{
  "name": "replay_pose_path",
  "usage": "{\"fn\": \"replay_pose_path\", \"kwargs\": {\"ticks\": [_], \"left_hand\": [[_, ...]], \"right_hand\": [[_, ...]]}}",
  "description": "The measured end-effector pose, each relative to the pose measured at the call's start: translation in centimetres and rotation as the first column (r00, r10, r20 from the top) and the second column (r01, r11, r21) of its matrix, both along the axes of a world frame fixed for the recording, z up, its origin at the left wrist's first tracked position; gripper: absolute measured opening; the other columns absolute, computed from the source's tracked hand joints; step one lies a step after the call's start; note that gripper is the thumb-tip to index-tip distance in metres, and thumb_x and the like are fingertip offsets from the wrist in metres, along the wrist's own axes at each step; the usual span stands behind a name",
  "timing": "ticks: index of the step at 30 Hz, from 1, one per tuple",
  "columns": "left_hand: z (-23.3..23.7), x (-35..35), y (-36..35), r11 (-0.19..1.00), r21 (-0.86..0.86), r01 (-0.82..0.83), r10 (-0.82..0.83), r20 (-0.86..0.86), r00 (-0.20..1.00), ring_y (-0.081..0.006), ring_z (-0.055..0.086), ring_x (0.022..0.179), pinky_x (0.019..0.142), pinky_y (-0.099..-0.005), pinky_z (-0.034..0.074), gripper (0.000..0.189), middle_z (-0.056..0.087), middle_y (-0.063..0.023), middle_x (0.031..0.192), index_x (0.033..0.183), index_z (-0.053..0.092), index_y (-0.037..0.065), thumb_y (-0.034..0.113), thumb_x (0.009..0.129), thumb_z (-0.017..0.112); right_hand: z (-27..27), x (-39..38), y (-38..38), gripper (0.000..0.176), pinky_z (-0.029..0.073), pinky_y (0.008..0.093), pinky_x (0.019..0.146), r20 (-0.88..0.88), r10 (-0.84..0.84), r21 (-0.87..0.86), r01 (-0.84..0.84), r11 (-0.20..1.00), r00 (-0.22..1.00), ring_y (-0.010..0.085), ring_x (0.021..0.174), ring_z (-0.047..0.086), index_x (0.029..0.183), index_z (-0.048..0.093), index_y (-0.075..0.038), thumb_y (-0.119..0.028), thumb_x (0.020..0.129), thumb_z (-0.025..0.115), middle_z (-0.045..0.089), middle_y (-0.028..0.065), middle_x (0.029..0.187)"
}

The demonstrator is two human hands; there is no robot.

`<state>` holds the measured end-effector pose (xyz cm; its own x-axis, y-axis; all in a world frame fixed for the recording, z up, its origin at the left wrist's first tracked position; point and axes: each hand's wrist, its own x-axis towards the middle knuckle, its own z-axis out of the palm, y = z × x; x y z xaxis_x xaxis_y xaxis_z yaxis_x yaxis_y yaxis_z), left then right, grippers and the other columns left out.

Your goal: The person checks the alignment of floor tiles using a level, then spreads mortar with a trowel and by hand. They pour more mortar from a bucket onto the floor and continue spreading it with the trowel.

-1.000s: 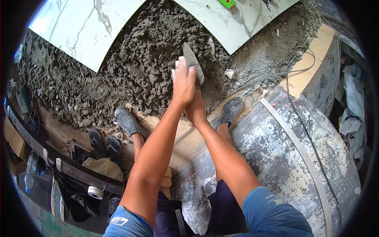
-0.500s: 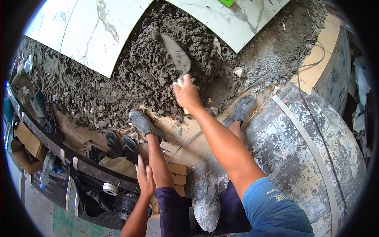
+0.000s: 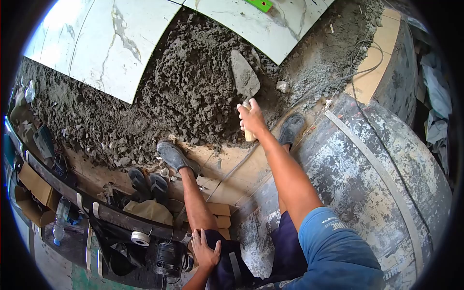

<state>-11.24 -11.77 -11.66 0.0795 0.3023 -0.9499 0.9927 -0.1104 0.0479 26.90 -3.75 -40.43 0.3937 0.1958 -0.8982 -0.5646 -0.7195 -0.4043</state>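
Note:
My right hand [image 3: 253, 118] is wrapped round the wooden handle of a trowel [image 3: 245, 75]. The trowel's grey-coated blade points away from me and lies over the right side of a heap of crumbly mortar [image 3: 188, 87]. My left hand [image 3: 205, 249] lies flat on my left knee, fingers stretched out, holding nothing. Beyond the mortar are white marbled tiles, one on the left [image 3: 104, 48] and another on the right [image 3: 263, 31]. The mortar fills the notch between them.
A bright green tool [image 3: 260, 4] lies on the right tile. Cables [image 3: 360, 72] and a long straight strip [image 3: 374, 164] run along the right. At left are sandals [image 3: 158, 186], a tape roll [image 3: 140, 238], a plastic bottle [image 3: 61, 220] and a cardboard box [image 3: 34, 188]. My shoes [image 3: 174, 155] stand at the mortar's edge.
My right hand and the trowel have moved right, and the blade has swung to the right side of the heap. My left hand has come down from mid-air onto my knee.

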Motion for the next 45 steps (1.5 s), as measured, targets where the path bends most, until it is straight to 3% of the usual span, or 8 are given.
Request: {"fn": "replay_pose_path", "kwargs": {"ticks": [14,19,22,24,27,32,37,45], "left_hand": [[-0.6,0.2,-0.4,0.999,0.029,0.035,-0.035,0.016,0.999,-0.0454,0.025,0.140,0.114,-0.0503,0.022,0.086,0.027,-0.0315,0.150,0.146,0.033,-0.001,0.037,0.078,0.070],[-0.4,0.0,-0.5,0.999,0.031,0.030,-0.031,0.021,0.999,-0.0447,0.024,0.141,0.115,-0.0491,0.021,0.086,0.026,-0.0314,0.151,0.146,0.032,-0.001,0.037,0.079,0.070],[-0.5,0.1,-0.5,0.999,0.022,0.043,-0.043,0.016,0.999,-0.0446,0.024,0.141,0.115,-0.0490,0.021,0.086,0.026,-0.0314,0.151,0.146,0.032,-0.001,0.037,0.079,0.069],[-0.6,0.2,-0.5,0.999,0.016,0.030,-0.031,0.010,0.999,-0.0444,0.024,0.141,0.115,-0.0494,0.021,0.086,0.026,-0.0316,0.150,0.146,0.032,0.000,0.038,0.079,0.069],[-0.6,0.1,-0.6,1.000,0.019,0.022,-0.022,0.014,1.000,-0.0441,0.023,0.142,0.115,-0.0500,0.021,0.086,0.026,-0.0316,0.150,0.147,0.032,0.001,0.039,0.078,0.069],[-0.6,0.5,-0.3,0.999,0.009,0.036,-0.036,-0.008,0.999,-0.0438,0.023,0.142,0.116,-0.0504,0.020,0.086,0.026,-0.0301,0.151,0.147,0.031,0.002,0.039,0.079,0.068],[-0.4,0.4,0.0,0.997,0.045,0.062,-0.062,0.005,0.998,-0.0436,0.025,0.141,0.115,-0.0514,0.021,0.089,0.025,-0.0288,0.152,0.148,0.031,0.004,0.035,0.076,0.072],[-0.6,0.3,-0.5,0.999,0.027,0.021,-0.021,0.004,1.000,-0.0450,0.022,0.142,0.114,-0.0541,0.021,0.085,0.024,-0.0266,0.154,0.148,0.030,0.005,0.028,0.077,0.069]], "right_hand": [[0.0,6.3,-4.5,0.040,0.046,0.0313,0.041,0.073,0.324,-0.070,-0.319,0.945,0.943,0.0139,0.050,0.054,0.116,0.046,-0.003,-0.027,0.090,0.064,0.057,0.0071,0.072],[-0.1,7.7,-6.6,0.045,0.045,0.0334,0.041,0.135,0.223,-0.106,-0.210,0.972,0.965,0.0164,0.051,0.056,0.119,0.048,0.001,-0.027,0.088,0.065,0.059,0.0112,0.075],[0.4,7.6,-7.6,0.046,0.048,0.0400,0.048,0.188,0.365,-0.119,-0.347,0.930,0.912,0.0293,0.056,0.063,0.117,0.049,0.001,-0.029,0.088,0.065,0.063,0.0203,0.081],[0.3,6.1,-9.8,0.045,0.050,0.0472,0.059,0.647,0.517,-0.122,-0.593,0.796,0.561,0.0441,0.066,0.064,0.116,0.049,-0.001,-0.032,0.088,0.065,0.065,0.0281,0.088],[3.9,4.2,-7.8,0.042,0.049,0.0517,0.072,0.402,0.630,-0.163,-0.625,0.763,0.665,0.0514,0.082,0.061,0.110,0.050,-0.002,-0.034,0.088,0.064,0.063,0.0318,0.094],[-2.0,2.0,-7.9,0.032,0.049,0.0546,0.070,0.411,0.761,-0.288,-0.720,0.631,0.502,0.0480,0.078,0.062,0.106,0.044,-0.006,-0.028,0.088,0.061,0.066,0.0247,0.081],[1.9,0.9,-7.2,0.032,0.050,0.0549,0.068,0.418,0.727,-0.289,-0.680,0.674,0.544,0.0486,0.077,0.063,0.105,0.045,-0.008,-0.032,0.090,0.060,0.065,0.0260,0.082],[-1.6,0.8,-1.7,0.024,0.053,0.0473,0.065,0.616,0.788,-0.311,-0.922,0.229,-0.012,0.0376,0.075,0.065,0.100,0.051,-0.009,-0.025,0.087,0.062,0.062,0.0149,0.089]]}}
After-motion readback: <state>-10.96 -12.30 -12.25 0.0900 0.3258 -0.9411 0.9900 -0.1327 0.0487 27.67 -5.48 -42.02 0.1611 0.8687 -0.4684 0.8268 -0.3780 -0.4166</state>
